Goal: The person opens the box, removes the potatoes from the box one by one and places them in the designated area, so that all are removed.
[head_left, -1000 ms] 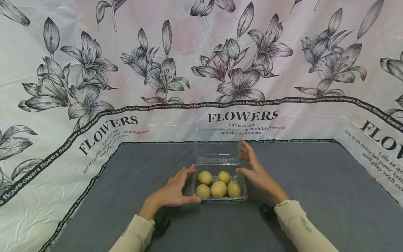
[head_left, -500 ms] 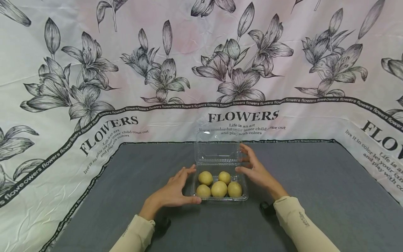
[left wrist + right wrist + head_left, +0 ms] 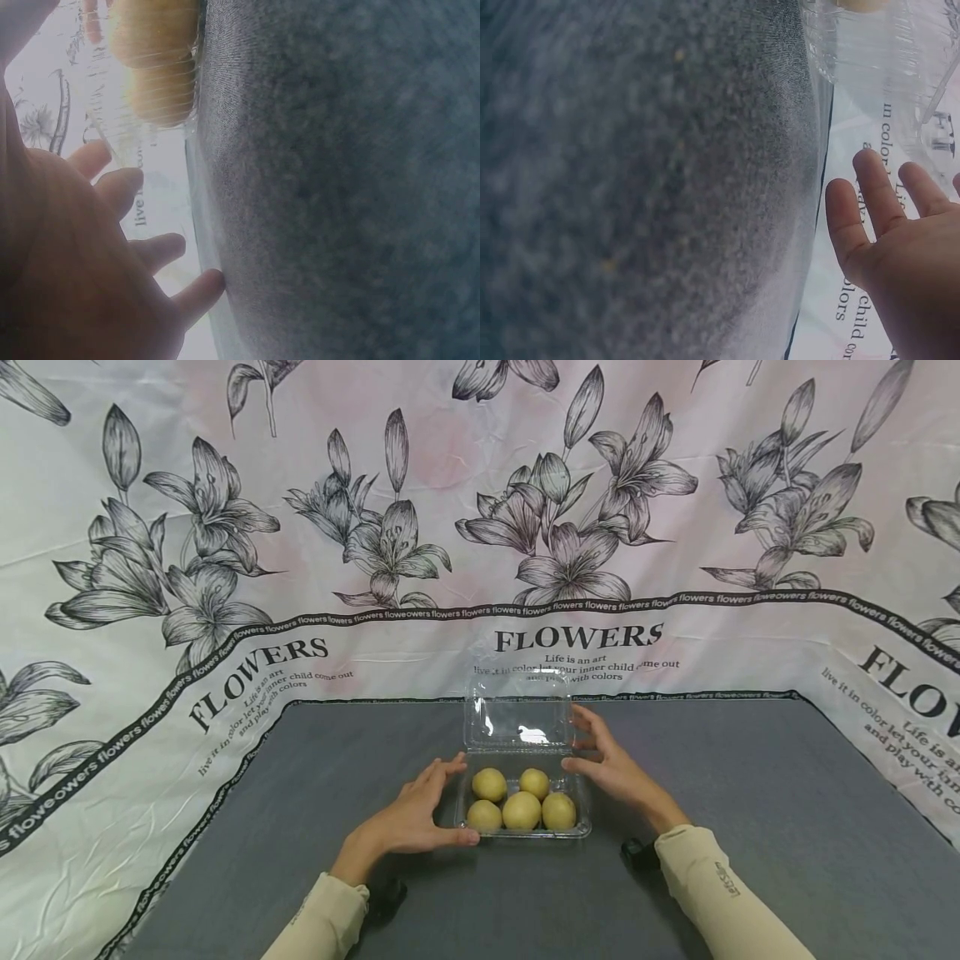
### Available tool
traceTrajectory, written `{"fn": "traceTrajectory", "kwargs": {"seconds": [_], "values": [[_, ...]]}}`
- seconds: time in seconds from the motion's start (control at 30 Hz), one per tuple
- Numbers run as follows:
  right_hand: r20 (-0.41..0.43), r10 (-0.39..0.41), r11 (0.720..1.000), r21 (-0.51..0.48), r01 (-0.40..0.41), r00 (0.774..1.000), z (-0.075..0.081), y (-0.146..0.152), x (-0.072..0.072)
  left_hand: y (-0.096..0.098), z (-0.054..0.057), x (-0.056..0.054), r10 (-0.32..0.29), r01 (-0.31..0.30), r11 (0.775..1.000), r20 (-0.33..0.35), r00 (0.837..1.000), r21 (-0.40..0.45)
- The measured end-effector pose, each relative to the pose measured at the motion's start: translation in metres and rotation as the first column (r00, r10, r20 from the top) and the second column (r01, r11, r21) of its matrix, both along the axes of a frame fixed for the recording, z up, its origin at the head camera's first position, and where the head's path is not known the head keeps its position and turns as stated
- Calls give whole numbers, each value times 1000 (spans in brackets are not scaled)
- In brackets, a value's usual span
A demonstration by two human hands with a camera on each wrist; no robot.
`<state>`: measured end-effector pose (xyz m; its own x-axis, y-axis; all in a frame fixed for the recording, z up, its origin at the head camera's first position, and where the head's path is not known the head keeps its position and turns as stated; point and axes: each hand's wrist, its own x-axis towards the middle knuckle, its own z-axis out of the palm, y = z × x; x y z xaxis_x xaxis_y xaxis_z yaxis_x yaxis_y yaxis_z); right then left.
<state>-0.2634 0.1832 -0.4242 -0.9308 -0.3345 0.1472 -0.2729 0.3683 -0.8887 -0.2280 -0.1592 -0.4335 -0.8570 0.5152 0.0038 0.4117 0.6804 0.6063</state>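
Note:
A clear plastic clamshell box [image 3: 525, 836] stands on the grey table, its hinged lid [image 3: 517, 714] raised at the back. Inside sit several round yellow balls [image 3: 521, 811], of a kind I cannot tell. My left hand [image 3: 408, 814] is beside the box's left side, thumb at the front left corner and fingers stretched toward the back. In the left wrist view its fingers [image 3: 159, 251] are spread. At the right, my right hand [image 3: 618, 772] has its thumb near the rim and its fingers beside the lid. The right wrist view shows those fingers [image 3: 877, 191] extended; contact is unclear.
Grey cloth covers the table [image 3: 750, 793]. A white curtain [image 3: 420, 652] printed with flowers and lettering hangs behind and along both sides. Dark wrist-worn devices [image 3: 640, 855] sit under the forearms near the table.
The lid's angle has changed a little, with bright reflections now showing on it. My right fingers have shifted slightly; the left hand, box and balls have stayed put.

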Motion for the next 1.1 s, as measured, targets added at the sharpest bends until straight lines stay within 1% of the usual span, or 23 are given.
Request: {"fn": "traceTrajectory", "kwargs": {"seconds": [0.17, 0.3, 0.47, 0.57, 0.7, 0.87, 0.97, 1.1], "values": [[-35, -12, 999, 44, 13, 999, 1, -1, 5, 0, 0, 0, 1, -1, 1000, 4, 1000, -6], [-73, -30, 995, 92, 36, 997, 7, -3, 11, 0, -1, 0, 2, -2, 1000, 4, 1000, -7], [-158, -25, 990, 132, 47, 987, 13, -4, 18, 0, 0, 0, -2, 2, 1000, 3, 1000, -1], [-215, -6, 987, 157, 41, 977, 12, -3, 22, 0, 0, 0, -2, 2, 1000, 2, 1000, 0], [-280, 36, 977, 212, 25, 959, 9, -1, 26, 0, 0, 0, 2, -2, 1000, 16, 1000, -3], [-323, 84, 965, 261, 3, 942, 4, 0, 30, -1, 0, 0, 3, -3, 1000, 19, 1000, -8], [-347, 113, 966, 260, -20, 931, 1, 1, 31, -1, 0, -1, 0, 0, 1000, 14, 1000, -11], [-342, 143, 966, 253, -55, 929, -1, 1, 33, -1, 0, -1, -5, 5, 1000, 7, 1000, -6]]}}
